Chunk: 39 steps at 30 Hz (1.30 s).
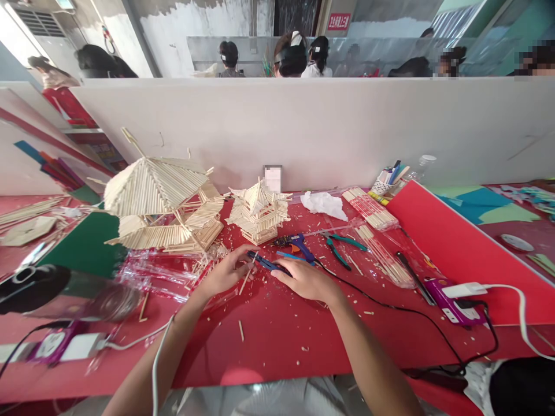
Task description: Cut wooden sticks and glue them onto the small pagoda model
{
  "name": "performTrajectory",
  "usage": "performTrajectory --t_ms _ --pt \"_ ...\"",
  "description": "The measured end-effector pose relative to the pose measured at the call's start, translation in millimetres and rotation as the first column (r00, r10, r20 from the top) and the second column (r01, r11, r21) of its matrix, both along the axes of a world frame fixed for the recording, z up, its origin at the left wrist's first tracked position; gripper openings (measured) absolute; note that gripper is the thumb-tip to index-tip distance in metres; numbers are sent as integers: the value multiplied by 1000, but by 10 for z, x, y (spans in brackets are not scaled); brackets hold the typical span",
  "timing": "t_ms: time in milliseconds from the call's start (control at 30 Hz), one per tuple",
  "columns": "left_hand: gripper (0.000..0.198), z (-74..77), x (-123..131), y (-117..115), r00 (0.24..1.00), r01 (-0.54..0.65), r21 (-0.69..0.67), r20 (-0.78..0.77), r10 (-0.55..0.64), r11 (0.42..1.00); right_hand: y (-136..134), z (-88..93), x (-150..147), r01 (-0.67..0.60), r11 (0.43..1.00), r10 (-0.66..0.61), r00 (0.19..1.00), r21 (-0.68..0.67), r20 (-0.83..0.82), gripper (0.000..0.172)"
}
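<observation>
My left hand (pixel 230 269) pinches a thin wooden stick (pixel 245 279) that slants down toward the table's front. Around the handles of blue pliers (pixel 265 263) my right hand (pixel 306 278) is closed, and the plier jaws meet the stick near my left fingertips. Just beyond the hands stands a small pavilion model (pixel 259 214) made of sticks. A larger stick pavilion (pixel 158 199) with a wide sloping roof is to its left. Behind my right hand lies a blue glue gun (pixel 303 247), and a blue strip partly hidden by the fingers.
Green-handled pliers (pixel 339 252) and bundled sticks (pixel 381 254) lie to the right, near crumpled white paper (pixel 324 205). A black cord (pixel 381 301) crosses the right side. Clear plastic wrap (pixel 151 271) and a large bottle (pixel 82 294) are left. A white partition (pixel 303 127) rises behind.
</observation>
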<state>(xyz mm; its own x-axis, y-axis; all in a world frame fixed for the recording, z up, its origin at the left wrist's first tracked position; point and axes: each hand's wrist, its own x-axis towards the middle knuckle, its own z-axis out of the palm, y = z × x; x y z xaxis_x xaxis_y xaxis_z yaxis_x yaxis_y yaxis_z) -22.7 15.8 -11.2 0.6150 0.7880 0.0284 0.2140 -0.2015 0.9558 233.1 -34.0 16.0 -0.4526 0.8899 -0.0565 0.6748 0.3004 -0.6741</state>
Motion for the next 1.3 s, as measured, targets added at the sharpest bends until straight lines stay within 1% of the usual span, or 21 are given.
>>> performTrajectory --t_ms 167,300,433,600,733,800,867,967,1067,1200,1300 --pt "41 47 -22 7 998 4 56 -68 0 998 10 -46 -42 13 1000 -13 999 22 34 37" --pt "38 81 -41 2 994 26 97 -109 -15 995 -7 -85 -63 34 999 -33 996 -4 83 38" --pt "34 91 -53 -2 991 31 171 -137 -7 985 -25 -73 -89 59 997 -54 993 -40 107 39" --pt "34 113 -56 -5 992 23 189 -130 1 982 -35 -43 -139 67 997 -61 991 -49 117 41" --pt "33 132 -63 6 994 22 215 -111 2 976 -41 -28 -190 71 997 -71 986 10 153 40" --pt "33 133 -75 7 991 29 257 -132 5 966 -39 -21 -220 69 996 -79 977 58 200 39" --pt "35 135 -91 -6 981 13 331 -186 52 944 -32 -23 -252 75 992 -100 959 105 264 38" --pt "42 160 -113 -47 945 -34 438 -278 172 898 -21 -57 -294 89 983 -140 931 163 336 39" --pt "40 220 -116 -85 929 -34 502 -302 212 864 -23 -114 -311 78 976 -152 910 202 387 40" --pt "29 287 -89 -88 928 -14 516 -311 204 856 -40 -156 -307 51 973 -150 881 226 449 44" --pt "26 275 -70 -61 922 -37 511 -315 227 859 -40 -149 -321 26 974 -134 867 225 480 46"
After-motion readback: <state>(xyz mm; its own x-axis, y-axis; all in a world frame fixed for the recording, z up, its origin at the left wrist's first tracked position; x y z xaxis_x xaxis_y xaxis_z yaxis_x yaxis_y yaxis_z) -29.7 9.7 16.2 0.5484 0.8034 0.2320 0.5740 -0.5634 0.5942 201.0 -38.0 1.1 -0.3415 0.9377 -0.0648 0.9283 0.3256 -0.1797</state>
